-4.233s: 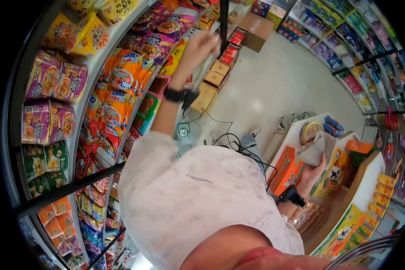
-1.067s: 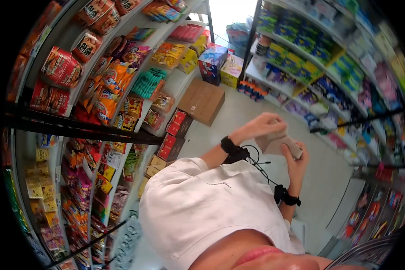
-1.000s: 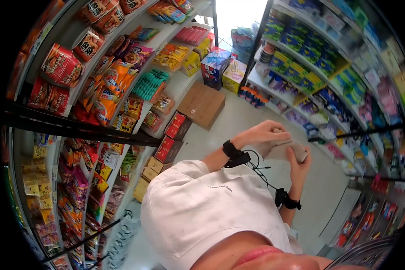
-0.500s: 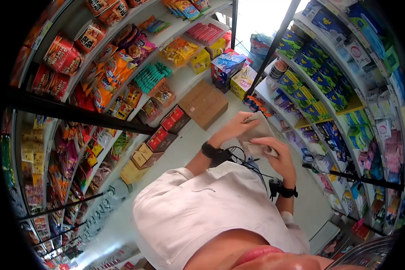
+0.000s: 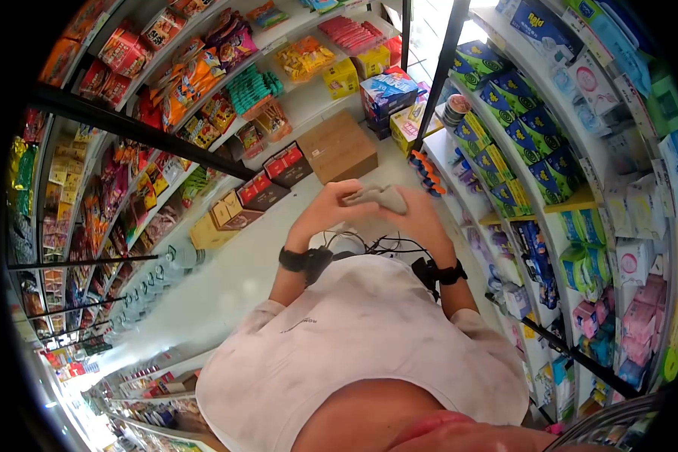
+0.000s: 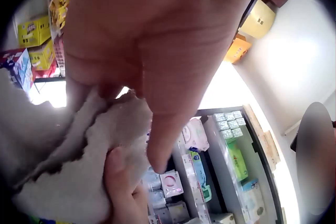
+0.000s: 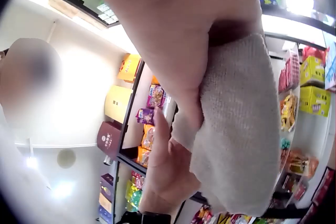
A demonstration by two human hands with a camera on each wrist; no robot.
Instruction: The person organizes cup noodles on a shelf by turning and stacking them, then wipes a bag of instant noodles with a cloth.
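A grey cloth (image 5: 377,197) is bunched between both hands in front of the chest. My left hand (image 5: 328,213) grips one end, its fingers bent over the fabric. From the other side my right hand (image 5: 422,220) holds the folded part, thumb pressed against it. Up close in the left wrist view, the cloth (image 6: 68,182) shows a frayed, ragged edge, and the other hand's thumb lies on it. In the right wrist view a thick fold of the cloth (image 7: 241,124) hangs from the right palm, with the left hand (image 7: 168,169) behind it.
Snack shelves (image 5: 294,41) with packets and noodle tubs line the left. On the right stand shelves (image 5: 618,218) of tissue and hygiene packs. A cardboard box (image 5: 339,147) and smaller cartons (image 5: 260,188) sit along the floor. Cables (image 5: 380,245) hang below the hands.
Earlier the left hand was raised near the left shelf while the right alone held the cloth. Now both hold it. The view has turned rightward, and the hands have shifted left in it.
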